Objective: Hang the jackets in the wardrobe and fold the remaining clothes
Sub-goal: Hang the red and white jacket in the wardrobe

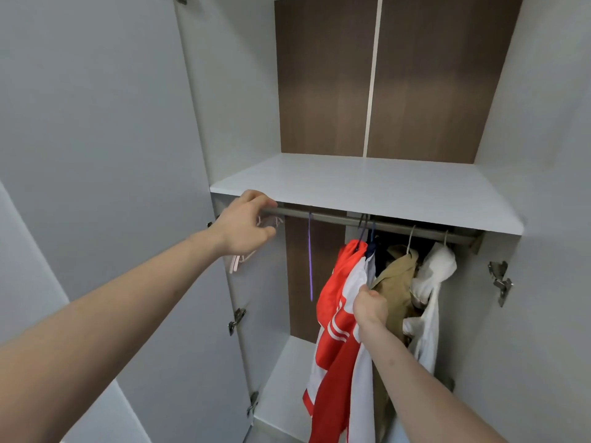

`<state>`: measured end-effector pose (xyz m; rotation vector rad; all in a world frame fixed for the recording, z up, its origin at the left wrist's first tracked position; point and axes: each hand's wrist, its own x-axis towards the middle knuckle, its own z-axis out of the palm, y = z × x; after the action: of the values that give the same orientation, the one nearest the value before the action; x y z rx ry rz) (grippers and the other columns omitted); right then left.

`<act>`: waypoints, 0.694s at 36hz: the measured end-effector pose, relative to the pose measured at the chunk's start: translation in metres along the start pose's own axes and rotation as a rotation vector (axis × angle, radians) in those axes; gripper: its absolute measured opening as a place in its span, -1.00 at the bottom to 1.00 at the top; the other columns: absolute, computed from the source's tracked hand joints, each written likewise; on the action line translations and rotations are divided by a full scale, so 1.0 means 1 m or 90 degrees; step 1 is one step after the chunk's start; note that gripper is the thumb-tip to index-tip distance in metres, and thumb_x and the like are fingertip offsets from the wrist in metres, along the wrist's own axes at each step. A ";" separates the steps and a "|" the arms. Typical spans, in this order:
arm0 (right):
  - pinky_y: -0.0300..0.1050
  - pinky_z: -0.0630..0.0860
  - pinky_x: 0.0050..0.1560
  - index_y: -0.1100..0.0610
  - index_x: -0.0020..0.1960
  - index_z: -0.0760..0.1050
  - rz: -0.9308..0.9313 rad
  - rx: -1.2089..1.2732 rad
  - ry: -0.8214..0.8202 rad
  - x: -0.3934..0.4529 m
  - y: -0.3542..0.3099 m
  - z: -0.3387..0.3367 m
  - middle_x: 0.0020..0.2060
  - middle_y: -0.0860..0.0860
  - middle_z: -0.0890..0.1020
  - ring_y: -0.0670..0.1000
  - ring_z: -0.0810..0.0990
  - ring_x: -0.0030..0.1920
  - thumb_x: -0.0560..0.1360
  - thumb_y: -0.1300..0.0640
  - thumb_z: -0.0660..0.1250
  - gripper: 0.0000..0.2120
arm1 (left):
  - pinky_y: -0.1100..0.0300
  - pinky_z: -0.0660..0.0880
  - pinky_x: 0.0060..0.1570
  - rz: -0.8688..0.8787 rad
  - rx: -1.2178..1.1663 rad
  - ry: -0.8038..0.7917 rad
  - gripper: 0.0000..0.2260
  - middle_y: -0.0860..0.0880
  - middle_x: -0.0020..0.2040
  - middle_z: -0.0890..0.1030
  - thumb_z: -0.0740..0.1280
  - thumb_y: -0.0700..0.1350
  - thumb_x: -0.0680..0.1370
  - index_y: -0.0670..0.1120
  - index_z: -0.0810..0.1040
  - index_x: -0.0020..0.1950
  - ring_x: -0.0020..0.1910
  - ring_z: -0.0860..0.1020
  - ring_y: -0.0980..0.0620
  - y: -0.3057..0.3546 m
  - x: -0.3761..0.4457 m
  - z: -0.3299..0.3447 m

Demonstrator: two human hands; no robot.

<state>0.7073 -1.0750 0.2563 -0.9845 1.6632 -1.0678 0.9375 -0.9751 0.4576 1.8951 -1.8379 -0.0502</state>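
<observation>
A metal rail (335,219) runs under the white shelf (367,193) of the open wardrobe. My left hand (246,223) reaches up at the rail's left end and grips a pale pink hanger (240,260), mostly hidden behind the hand. A thin purple hanger (310,260) hangs empty beside it. Further right hang a red and white jacket (335,330), a tan jacket (395,282) and a white garment (431,282). My right hand (369,305) pinches the white front edge of the red and white jacket.
The left wardrobe door (112,155) stands open close to my left arm, with hinges (236,319) on the side wall. The upper compartment has a brown back panel (383,75). A hinge (500,281) sits on the right wall.
</observation>
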 end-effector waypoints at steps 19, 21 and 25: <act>0.06 0.46 0.19 0.30 0.34 0.49 0.033 -0.087 0.030 0.076 -0.048 0.024 0.26 0.25 0.59 0.28 0.57 0.24 0.70 0.00 0.11 -0.57 | 0.00 0.20 0.53 0.018 0.129 -0.094 -0.31 0.03 0.67 0.01 0.32 0.00 0.55 0.10 0.12 0.65 0.61 0.11 -0.09 0.002 0.083 0.028; 0.05 0.45 0.20 0.31 0.34 0.49 0.032 -0.100 0.030 0.083 -0.051 0.025 0.27 0.26 0.58 0.28 0.56 0.26 0.71 0.01 0.10 -0.57 | 0.01 0.17 0.54 0.012 0.140 -0.104 -0.30 0.04 0.67 0.00 0.31 0.01 0.56 0.10 0.09 0.66 0.62 0.08 -0.07 0.003 0.089 0.033; 0.08 0.43 0.25 0.34 0.36 0.46 0.050 -0.115 0.028 0.099 -0.053 0.028 0.31 0.27 0.55 0.29 0.53 0.29 0.72 0.02 0.11 -0.57 | -0.05 0.08 0.58 0.006 0.178 -0.135 -0.29 0.03 0.68 -0.02 0.29 0.04 0.59 0.10 0.02 0.67 0.65 -0.03 -0.04 0.003 0.098 0.044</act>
<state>0.7142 -1.1892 0.2737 -1.0083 1.8444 -0.9055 0.9275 -1.0820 0.4503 2.1391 -2.0858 0.0107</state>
